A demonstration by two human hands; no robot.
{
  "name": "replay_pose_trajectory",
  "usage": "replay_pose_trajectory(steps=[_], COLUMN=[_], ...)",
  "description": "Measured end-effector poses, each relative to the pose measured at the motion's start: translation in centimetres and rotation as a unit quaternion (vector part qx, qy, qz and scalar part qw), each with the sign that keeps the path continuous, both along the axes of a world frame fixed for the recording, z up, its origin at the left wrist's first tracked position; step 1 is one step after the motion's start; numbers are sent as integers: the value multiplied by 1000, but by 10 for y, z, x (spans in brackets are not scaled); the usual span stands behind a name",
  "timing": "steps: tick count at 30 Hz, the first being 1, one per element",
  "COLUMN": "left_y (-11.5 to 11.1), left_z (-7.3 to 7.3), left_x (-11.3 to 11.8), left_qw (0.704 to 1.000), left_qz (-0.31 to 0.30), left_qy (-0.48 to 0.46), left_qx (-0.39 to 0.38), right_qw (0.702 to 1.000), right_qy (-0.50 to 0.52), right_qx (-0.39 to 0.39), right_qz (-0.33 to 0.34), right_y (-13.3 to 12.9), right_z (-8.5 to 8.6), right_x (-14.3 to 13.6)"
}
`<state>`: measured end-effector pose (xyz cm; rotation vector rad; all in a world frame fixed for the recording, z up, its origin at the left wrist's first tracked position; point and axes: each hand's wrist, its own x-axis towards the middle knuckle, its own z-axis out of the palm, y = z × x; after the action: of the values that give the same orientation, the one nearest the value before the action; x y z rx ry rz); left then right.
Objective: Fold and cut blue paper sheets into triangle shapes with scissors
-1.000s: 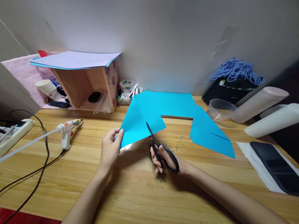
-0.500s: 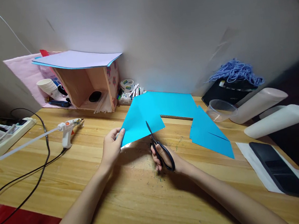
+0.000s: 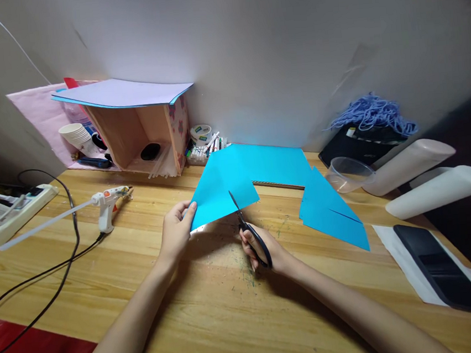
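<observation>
Gripping the blue sheet (image 3: 222,183) at its near-left corner in the fingers of the left hand (image 3: 175,232); gripping scissors (image 3: 242,220) in the right hand (image 3: 274,247), at the sheet's near edge (above the worktop (image 3: 214,306)).

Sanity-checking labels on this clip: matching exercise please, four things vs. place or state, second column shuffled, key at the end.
Things
1. scissors
2. blue sheet
3. glue gun
4. yarn

Place or state
A. lying on the wooden table, at the left, beside a black cable
B. heaped on a black item at the back right
C. held by the handles in the right hand
D. gripped at its edge by the left hand

Pairs: 1-C, 2-D, 3-A, 4-B
</observation>
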<state>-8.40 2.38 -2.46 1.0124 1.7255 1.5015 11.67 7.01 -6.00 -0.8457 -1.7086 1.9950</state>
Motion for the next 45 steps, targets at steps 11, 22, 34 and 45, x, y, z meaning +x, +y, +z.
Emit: replay_pose_trajectory(steps=[11,22,34,45], left_y=[5,7,5,7], left_z=[-10,-13,-21,-22], left_x=[-17,-17,-13,-13], left_qw=[996,998,976,983], left_qz=[-75,-59,-13,-22], left_qy=[-21,21,215,184], left_qx=[-45,-29,-22,-18], right_qw=[999,995,988,989], right_qy=[-45,-57,-16,-17], right_qx=[15,24,-77,-92], right_qz=[8,72,131,117], right_y=[7,8,1,1], right_z=[4,2,-8,-15], right_x=[3,5,1,-2])
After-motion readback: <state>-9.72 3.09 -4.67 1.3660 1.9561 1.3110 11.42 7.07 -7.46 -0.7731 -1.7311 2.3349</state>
